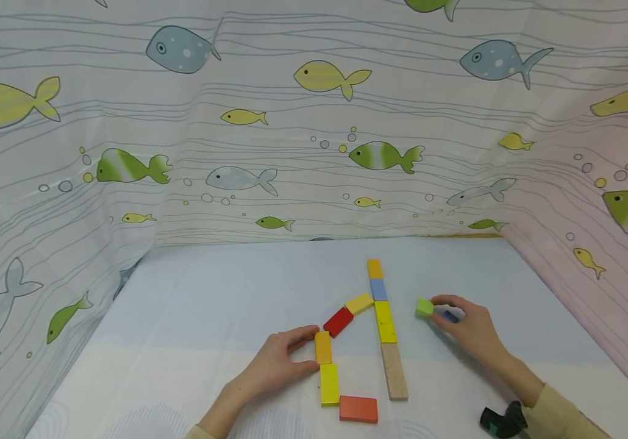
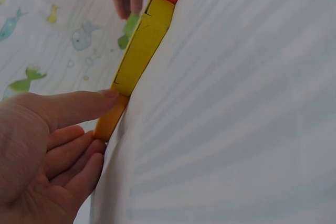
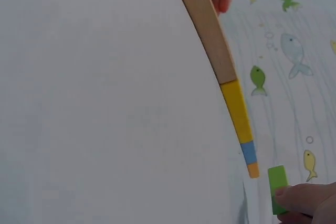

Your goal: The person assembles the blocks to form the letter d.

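In the head view my left hand spans the orange block, fingertips at its far end and thumb at its near end. In the left wrist view the thumb lies where the orange block meets a yellow block. My right hand pinches a light green block between thumb and fingers, to the right of the long block row. The same green block shows in the right wrist view. Partly hidden beneath that hand is a dark blue block.
A straight row runs from a plain wooden block through yellow and blue to orange. Pale yellow and dark red blocks slant off it. A red-orange block lies in front. Fish-print cloth stands behind.
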The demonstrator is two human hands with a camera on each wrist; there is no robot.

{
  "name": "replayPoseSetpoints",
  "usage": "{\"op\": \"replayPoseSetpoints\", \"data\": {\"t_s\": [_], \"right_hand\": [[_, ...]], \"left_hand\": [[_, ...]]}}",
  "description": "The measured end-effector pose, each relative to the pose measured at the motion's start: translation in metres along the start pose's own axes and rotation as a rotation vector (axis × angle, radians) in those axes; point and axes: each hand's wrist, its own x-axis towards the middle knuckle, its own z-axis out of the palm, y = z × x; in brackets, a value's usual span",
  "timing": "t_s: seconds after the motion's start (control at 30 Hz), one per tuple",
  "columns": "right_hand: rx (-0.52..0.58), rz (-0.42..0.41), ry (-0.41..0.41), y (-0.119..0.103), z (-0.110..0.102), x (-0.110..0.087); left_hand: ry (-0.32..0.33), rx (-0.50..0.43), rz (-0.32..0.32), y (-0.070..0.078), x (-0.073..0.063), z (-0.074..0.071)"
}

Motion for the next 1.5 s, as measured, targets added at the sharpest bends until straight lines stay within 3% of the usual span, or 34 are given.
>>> {"op": "replayPoseSetpoints", "data": {"t_s": [0.3,0.53,0.8,1.0,1.23,1.5], "right_hand": [[0.036,-0.122,0.025,-0.024,-0.004,-0.017],[0.049,-0.182,-0.019,-0.046,-0.005,-0.031],[0.134,-0.316,-0.052,-0.064,-0.008,-0.044],[0.131,-0.316,-0.091,-0.074,-0.009,-0.054],[0.231,-0.418,-0.108,-0.08,-0.004,-0.063],[0.2,-0.327,-0.199,-0.092,-0.003,-0.071]], "left_hand": [[0.0,0.006,0.003,0.001,0.0,0.0],[0.0,0.014,0.004,0.001,0.0,0.0],[-0.003,0.019,0.006,0.001,0.0,-0.001],[-0.007,0.002,0.011,0.001,-0.001,-0.001],[-0.005,0.001,0.006,0.001,-0.001,-0.001],[-0.006,0.008,0.004,0.0,-0.001,-0.001]]}}
